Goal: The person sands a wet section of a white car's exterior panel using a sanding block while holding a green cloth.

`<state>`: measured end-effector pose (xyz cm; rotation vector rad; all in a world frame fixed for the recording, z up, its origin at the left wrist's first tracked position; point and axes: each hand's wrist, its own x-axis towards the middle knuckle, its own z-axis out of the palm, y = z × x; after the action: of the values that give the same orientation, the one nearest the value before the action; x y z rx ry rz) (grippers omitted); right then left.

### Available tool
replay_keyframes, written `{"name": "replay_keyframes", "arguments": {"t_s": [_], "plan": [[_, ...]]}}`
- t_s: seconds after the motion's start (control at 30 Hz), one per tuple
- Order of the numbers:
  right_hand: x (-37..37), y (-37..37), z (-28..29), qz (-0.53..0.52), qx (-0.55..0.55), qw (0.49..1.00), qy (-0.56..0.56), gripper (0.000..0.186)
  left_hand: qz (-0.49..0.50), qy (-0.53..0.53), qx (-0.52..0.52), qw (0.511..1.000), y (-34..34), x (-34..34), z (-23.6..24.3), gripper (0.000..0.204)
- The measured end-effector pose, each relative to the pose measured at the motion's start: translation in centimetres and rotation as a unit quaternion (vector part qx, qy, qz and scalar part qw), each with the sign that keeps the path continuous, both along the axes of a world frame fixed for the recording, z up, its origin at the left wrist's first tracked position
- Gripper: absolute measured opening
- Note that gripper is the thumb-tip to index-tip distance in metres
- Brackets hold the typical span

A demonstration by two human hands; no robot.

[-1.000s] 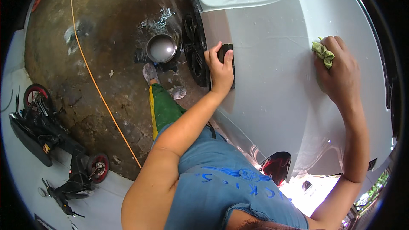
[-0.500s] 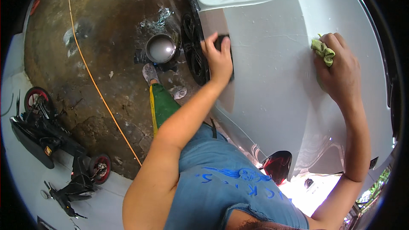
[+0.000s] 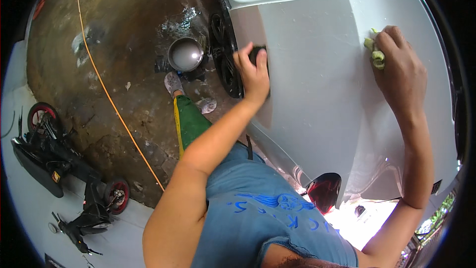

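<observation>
A silver-white car (image 3: pixel 307 79) lies along my right side. My right hand (image 3: pixel 399 62) is closed on a bunched yellow-green cloth (image 3: pixel 378 58) and presses it to the upper bodywork. My left hand (image 3: pixel 254 77) rests against the lower side panel beside the wheel (image 3: pixel 225 57), thumb and fingers apart. A dark patch shows between the thumb and fingers; whether it is shadow or an object, I cannot make out. Small water drops dot the panel.
A metal basin (image 3: pixel 186 54) of cloudy water stands on the wet floor by my shoe (image 3: pixel 173 83). An orange hose (image 3: pixel 111 100) runs along the floor at left. A black motorbike (image 3: pixel 64 154) is parked at the far left. The red tail light (image 3: pixel 324 192) is near my chest.
My right hand has shifted slightly to the right, and the cloth is bunched further under its fingers. My left hand has stayed by the wheel, a little lower in view.
</observation>
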<state>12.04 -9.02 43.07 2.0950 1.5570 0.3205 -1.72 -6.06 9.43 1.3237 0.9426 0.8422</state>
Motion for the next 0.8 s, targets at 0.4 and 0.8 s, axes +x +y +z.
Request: {"name": "replay_keyframes", "arguments": {"t_s": [0.4,0.8], "plan": [[0.4,-0.4,-0.1,-0.067,0.004,0.997,0.025,0.021,-0.025,0.015,-0.022,0.999,-2.9,-2.1,-0.2,0.046],[0.0,0.1,-0.3,-0.118,0.022,0.992,0.03,0.021,-0.005,-0.015,-0.004,1.0,2.3,2.6,0.1,0.044]]}}
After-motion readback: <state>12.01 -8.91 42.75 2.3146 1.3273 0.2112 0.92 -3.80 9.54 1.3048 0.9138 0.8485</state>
